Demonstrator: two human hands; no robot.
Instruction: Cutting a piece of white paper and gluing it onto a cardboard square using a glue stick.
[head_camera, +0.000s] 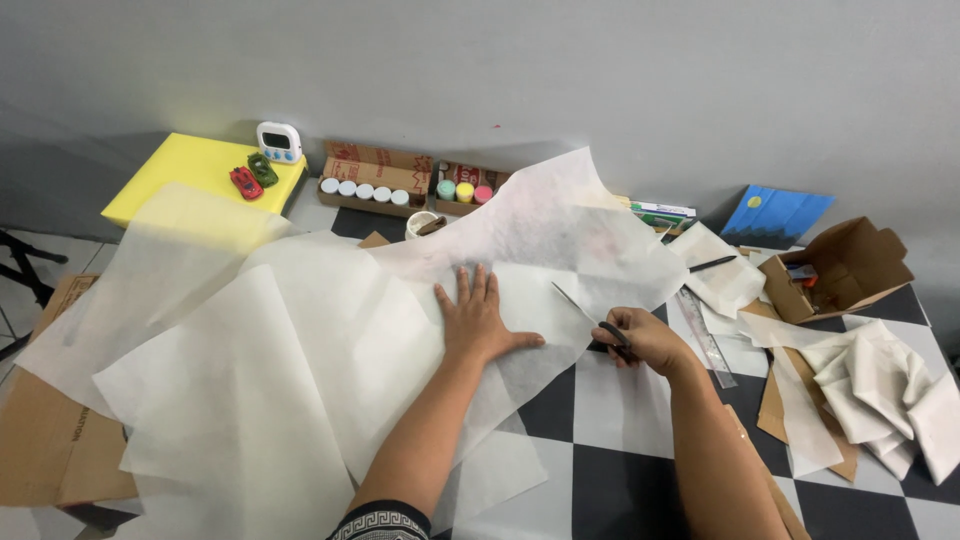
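Mid-cut, we judge: our left hand (478, 322) has fingers spread flat on the white tissue sheet (330, 330), right hand (645, 338) fingers hold scissors (590, 318) at its edge; next needs sheet kept taut.

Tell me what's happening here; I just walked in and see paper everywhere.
A person is cutting a large sheet of thin white paper on a checkered floor. The left hand presses flat on the sheet, while the right hand works scissors into its edge. A ruler lies just right of that hand, with folded paper pieces, cardboard boxes and small paint pots around.
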